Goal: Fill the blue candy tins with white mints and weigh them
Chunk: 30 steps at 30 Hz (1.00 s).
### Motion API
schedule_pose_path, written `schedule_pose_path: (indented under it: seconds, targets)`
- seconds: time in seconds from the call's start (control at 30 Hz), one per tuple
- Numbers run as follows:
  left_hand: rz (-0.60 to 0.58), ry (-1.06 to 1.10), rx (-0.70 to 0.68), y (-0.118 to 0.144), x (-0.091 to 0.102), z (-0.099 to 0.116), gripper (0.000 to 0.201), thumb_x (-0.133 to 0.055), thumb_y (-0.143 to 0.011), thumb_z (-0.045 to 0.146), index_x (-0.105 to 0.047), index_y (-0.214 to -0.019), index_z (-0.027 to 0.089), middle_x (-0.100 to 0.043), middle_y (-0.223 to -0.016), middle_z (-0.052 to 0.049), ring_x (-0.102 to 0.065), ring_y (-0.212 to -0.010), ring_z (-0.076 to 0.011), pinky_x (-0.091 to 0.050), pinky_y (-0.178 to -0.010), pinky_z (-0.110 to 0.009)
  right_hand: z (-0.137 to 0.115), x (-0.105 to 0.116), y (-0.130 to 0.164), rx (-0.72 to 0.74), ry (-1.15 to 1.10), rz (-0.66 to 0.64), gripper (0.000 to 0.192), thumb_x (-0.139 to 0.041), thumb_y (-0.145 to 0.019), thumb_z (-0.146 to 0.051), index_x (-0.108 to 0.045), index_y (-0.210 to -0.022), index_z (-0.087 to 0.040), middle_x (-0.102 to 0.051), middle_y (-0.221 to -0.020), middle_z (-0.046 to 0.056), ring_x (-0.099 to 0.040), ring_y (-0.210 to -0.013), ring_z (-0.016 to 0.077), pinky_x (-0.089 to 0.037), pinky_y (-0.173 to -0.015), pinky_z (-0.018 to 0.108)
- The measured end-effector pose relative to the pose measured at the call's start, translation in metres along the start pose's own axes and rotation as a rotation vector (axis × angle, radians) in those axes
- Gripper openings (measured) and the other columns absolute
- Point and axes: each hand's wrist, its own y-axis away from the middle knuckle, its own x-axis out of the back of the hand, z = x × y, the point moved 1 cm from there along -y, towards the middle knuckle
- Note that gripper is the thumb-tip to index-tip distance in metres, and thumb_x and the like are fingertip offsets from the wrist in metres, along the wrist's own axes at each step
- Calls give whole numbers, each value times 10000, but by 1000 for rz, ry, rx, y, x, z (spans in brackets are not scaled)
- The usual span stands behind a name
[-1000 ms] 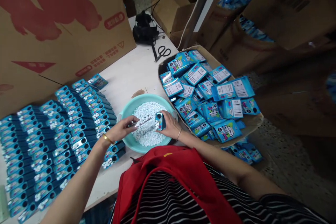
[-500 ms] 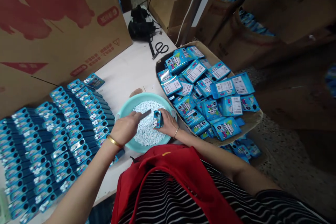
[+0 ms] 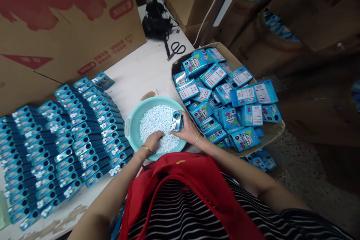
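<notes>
My left hand is down in the white sweets in a turquoise basin, its fingers closed. The dark flat tool it was gripping is now hidden by the hand and the sweets. Over the basin's right side, my right hand grips a small blue candy box upright. Its top faces me, with a dark round hole and a few white sweets lying on it beside the hole.
Rows of upright blue boxes fill the table's left, several with sweets on top. A cardboard tray heaped with blue boxes stands right of the basin. Scissors and a black device lie behind. A large carton stands back left.
My left hand has lowered into the sweets, and its tool has gone out of sight. My right hand has shifted slightly right with the box. The whole view has moved a little.
</notes>
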Motion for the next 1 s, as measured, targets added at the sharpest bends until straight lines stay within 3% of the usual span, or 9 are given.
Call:
schedule_pose_path:
  seconds: [0.13, 0.23, 0.4, 0.57, 0.77, 0.9, 1.0]
  targets:
    - [-60, 207, 16, 1, -2, -5, 295, -437, -667, 72, -634, -864, 168, -628, -792, -6, -579, -774, -141, -477, -765, -262, -6, 4, -2, 18, -15, -16, 892, -774, -641, -508, -304, -1322, -177, -492, -1287, 171, -488, -1214, 316, -419, -1012, 486]
    - [-87, 347, 50, -2, 10, -9, 247, -453, -662, 141, -619, -845, 153, -574, -661, 22, -560, -607, -109, -467, -604, -225, -11, 9, 0, 43, -22, -39, 889, -774, -645, -497, -302, -1327, -177, -482, -1306, 172, -483, -1224, 316, -419, -1014, 484]
    - [-31, 483, 101, 4, 58, -10, 260, -485, -665, 248, -577, -890, 155, -560, -720, 15, -574, -547, -90, -436, -509, -196, -11, 5, 13, 47, -29, -60, 884, -780, -650, -459, -300, -1333, -170, -484, -1296, 177, -486, -1223, 318, -432, -1007, 489]
    - [-29, 464, 104, 18, 111, 8, 262, -531, -650, 271, -583, -882, 160, -540, -656, 27, -580, -541, -101, -410, -482, -186, -3, -17, 13, 44, 12, -82, 878, -783, -649, -411, -306, -1339, -153, -480, -1292, 187, -470, -1235, 329, -419, -1027, 506]
    - [-117, 76, 109, 23, 138, 56, 247, -450, -708, 173, -624, -885, 177, -616, -711, 12, -586, -538, -102, -439, -561, -218, 2, -38, 3, 163, 84, -99, 841, -759, -664, -369, -338, -1343, -105, -470, -1308, 211, -401, -1290, 332, -364, -1085, 509]
    - [-60, -461, 165, 22, 134, 98, 209, -462, -821, 221, -662, -872, 192, -682, -812, -71, -648, -743, -196, -450, -683, -284, 4, -49, 2, 168, 80, -105, 826, -743, -666, -313, -337, -1353, -102, -450, -1332, 218, -344, -1334, 340, -329, -1105, 532]
    - [-9, -686, 227, 24, 125, 126, 227, -504, -859, 319, -650, -952, 173, -674, -927, -130, -651, -864, -271, -453, -708, -335, 6, -54, 0, 153, 52, -112, 825, -736, -667, -319, -325, -1352, -111, -438, -1338, 216, -338, -1339, 344, -324, -1104, 540]
